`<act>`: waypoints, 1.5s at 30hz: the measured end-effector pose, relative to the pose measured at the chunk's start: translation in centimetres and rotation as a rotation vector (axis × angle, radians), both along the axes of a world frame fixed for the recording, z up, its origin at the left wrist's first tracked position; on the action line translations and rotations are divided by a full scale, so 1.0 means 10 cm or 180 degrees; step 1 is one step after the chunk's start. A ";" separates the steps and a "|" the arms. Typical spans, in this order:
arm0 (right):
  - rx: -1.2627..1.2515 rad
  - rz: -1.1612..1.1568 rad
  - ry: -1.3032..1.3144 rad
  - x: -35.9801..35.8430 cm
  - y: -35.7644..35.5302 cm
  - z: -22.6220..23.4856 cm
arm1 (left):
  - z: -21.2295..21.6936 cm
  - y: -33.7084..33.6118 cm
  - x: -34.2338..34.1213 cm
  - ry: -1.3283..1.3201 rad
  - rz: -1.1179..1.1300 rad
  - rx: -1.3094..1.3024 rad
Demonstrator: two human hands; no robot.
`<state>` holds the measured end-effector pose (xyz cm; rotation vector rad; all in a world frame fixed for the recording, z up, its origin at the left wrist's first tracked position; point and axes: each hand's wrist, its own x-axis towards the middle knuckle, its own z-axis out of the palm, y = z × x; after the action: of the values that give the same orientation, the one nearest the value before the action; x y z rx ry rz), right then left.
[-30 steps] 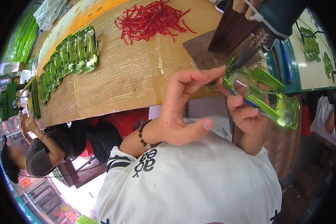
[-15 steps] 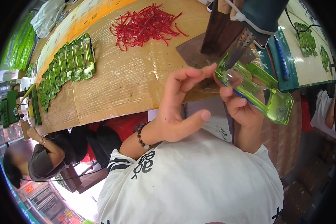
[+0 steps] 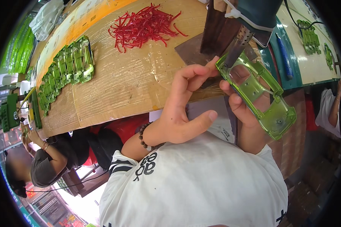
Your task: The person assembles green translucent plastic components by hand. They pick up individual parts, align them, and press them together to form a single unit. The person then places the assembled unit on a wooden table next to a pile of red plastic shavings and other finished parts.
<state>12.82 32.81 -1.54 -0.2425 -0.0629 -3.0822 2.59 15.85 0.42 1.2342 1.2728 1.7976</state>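
A brown tabletop (image 3: 113, 89) under clear, wrinkled film spreads ahead of me, with a heap of thin red strips (image 3: 142, 28) at its far side and a row of green shells (image 3: 70, 62) lined up to the left. Beyond the left edge I see a co-worker in a dark sleeve (image 3: 45, 170), seated side-on.

To the right I have a green translucent shell (image 3: 250, 86), up off the table near its front edge and slanting down to the right. My right hand (image 3: 244, 109) is closed on it from its near side and underneath; some of those fingertips are hidden behind the plastic. The perforated metal nozzle (image 3: 238, 43) of a dark tool (image 3: 257, 13) points down at the shell's upper end; I can't tell whether they touch.

My left hand (image 3: 183, 108) has its thumb spread well apart from its fingers, which reach toward that same end. I can't make out whether the fingertips meet the rim. Farther right, a blue tool (image 3: 285, 56) lies on a green mat (image 3: 296, 73).
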 end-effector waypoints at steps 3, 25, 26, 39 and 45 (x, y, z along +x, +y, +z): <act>0.0000 -0.0014 0.0093 -0.02 0.00 -0.03 | 0.01 0.00 -0.01 0.0064 -0.0006 0.0046; -0.0006 -0.0136 0.0049 0.05 0.01 -0.10 | -0.01 0.02 0.00 0.0026 -0.0095 -0.0025; 0.0049 -0.0163 0.0032 0.07 0.04 -0.11 | -0.02 0.04 -0.01 -0.0027 -0.0136 -0.0023; 0.1773 -0.1546 -0.0681 0.56 1.02 0.21 | -0.07 -0.51 -0.24 -0.0403 0.1814 0.0377; 0.5476 -0.3257 -0.3356 0.28 2.83 0.22 | -0.08 -0.74 -0.38 0.0206 0.2455 0.0069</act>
<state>15.61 61.13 0.62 1.6312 2.8821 -1.9847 -1.18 8.50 -0.39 0.8615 1.9479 2.2931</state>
